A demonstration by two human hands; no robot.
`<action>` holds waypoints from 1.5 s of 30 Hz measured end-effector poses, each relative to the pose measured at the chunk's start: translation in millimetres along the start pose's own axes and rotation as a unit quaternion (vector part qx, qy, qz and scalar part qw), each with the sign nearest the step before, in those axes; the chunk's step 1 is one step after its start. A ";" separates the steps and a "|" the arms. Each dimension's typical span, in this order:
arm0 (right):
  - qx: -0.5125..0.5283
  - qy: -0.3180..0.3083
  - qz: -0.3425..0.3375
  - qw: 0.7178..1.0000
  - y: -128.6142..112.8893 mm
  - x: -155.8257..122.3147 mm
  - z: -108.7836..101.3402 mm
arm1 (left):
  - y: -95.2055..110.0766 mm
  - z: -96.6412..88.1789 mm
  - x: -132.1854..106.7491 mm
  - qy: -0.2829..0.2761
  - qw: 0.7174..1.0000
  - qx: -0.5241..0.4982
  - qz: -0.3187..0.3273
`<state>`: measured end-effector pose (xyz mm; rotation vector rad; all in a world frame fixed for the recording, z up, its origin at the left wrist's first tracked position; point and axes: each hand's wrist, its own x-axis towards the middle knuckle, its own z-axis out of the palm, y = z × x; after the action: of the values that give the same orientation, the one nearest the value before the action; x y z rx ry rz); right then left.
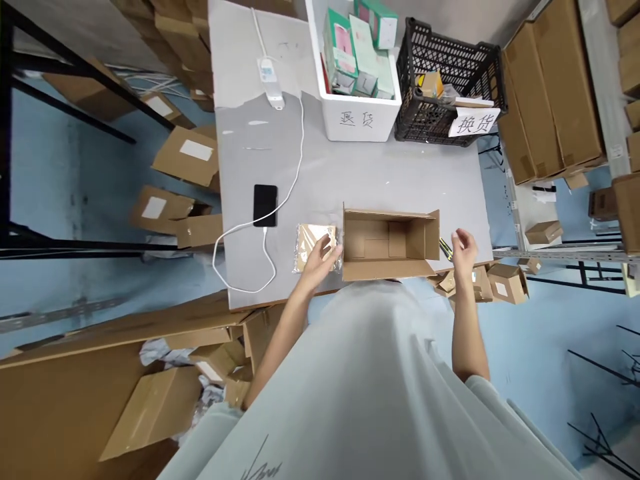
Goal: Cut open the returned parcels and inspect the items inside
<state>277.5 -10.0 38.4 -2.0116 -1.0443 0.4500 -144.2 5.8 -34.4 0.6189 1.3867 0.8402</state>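
An open, empty cardboard box (387, 243) lies on the grey table (350, 173) at its near edge. Just left of it lies a flat tan item in a clear plastic wrapper (311, 239). My left hand (325, 257) rests on that wrapped item, fingers curled over its right edge. My right hand (464, 252) hovers just right of the box, fingers loosely spread and holding nothing. A small yellow-and-black object (445, 248) pokes out between the box and my right hand.
A black phone (265, 205) on a white cable lies left of the wrapped item, leading to a power strip (270, 80). A white bin (357, 100) of green boxes and a black crate (450, 80) stand at the back. Cardboard boxes litter the floor and shelves.
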 end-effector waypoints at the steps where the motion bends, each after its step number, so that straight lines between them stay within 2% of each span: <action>1: -0.031 -0.023 -0.036 0.999 -2.4 4.0 3.5 | 7.6 4.4 0.5 -0.030 0.998 0.041 0.021; 4: -0.136 -0.114 -0.107 0.978 -17.6 22.6 19.3 | 23.4 14.4 0.8 -0.072 0.985 0.142 0.059; 6: -0.193 -0.169 -0.115 0.960 -26.8 39.7 31.9 | 27.4 17.1 0.3 -0.071 0.982 0.165 0.063; 11: -0.247 -0.246 -0.123 0.929 -33.0 80.6 53.5 | 23.0 10.2 -3.8 -0.040 0.994 0.098 0.000; 16: -0.198 -0.253 -0.077 0.944 -29.3 113.8 63.6 | 12.8 -1.1 -7.9 -0.004 0.998 0.066 -0.015; 19: -0.137 -0.282 0.009 0.949 -29.9 129.7 69.9 | 7.1 -5.1 -6.8 0.042 0.998 0.027 -0.041; 21: -0.073 -0.323 0.071 0.941 -31.9 134.7 73.9 | 3.9 -4.5 -6.5 0.066 0.996 0.015 -0.051; 23: 0.003 -0.361 0.104 0.927 -34.2 133.3 78.1 | 1.5 0.2 -7.8 0.076 0.996 0.026 -0.025; 25: 0.062 -0.388 0.103 0.914 -35.0 126.1 82.4 | 0.2 8.9 -11.4 0.072 0.995 0.065 0.025; 29: 0.096 -0.396 0.067 0.911 -28.7 105.1 89.4 | 1.4 28.3 -24.9 0.069 0.970 0.205 0.110; 32: 0.111 -0.386 0.044 0.915 -19.6 95.9 92.2 | 3.4 34.5 -37.7 0.046 0.946 0.286 0.146; 37: 0.080 -0.347 0.028 0.934 -15.8 105.3 106.8 | 0.0 36.1 -52.7 0.048 0.950 0.276 0.140; 41: -0.003 -0.320 0.035 0.947 -26.1 127.4 121.9 | -2.9 39.2 -54.9 0.002 0.934 0.316 0.166; 45: -0.079 -0.339 -0.032 0.937 -24.8 134.6 111.6 | -3.3 35.3 -46.4 -0.036 0.933 0.333 0.136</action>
<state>275.8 161.6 -3.4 -1.9910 -1.5929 1.1048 -108.0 -30.2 -6.0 1.3754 1.5358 0.5342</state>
